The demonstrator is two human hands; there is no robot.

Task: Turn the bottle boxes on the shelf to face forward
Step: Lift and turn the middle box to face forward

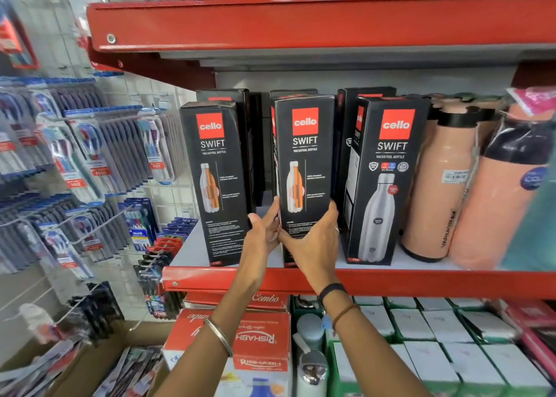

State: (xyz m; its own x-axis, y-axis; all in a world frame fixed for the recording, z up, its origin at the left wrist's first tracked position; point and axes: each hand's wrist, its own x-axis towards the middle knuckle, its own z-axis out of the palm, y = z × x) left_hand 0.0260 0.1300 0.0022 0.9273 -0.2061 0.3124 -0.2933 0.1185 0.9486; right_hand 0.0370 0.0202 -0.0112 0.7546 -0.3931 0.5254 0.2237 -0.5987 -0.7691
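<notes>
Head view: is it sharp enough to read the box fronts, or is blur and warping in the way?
Head view: centre is sharp, the middle box logo reads clearly between the left hand and right hand; small print stays illegible; the edges smear, toothbrush packs and peach flasks blurred; the wide lens bows the red shelf.

Light: bright, even, from above.
Shadow: under the upper shelf (301, 23).
Blur: left and right edges.
Distortion: wide-angle bowing at corners.

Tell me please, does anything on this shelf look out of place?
The three front boxes don't match: the right box shows a plain steel bottle, while the left box and the middle box, held by both hands, show an orange cutaway panel.
</notes>
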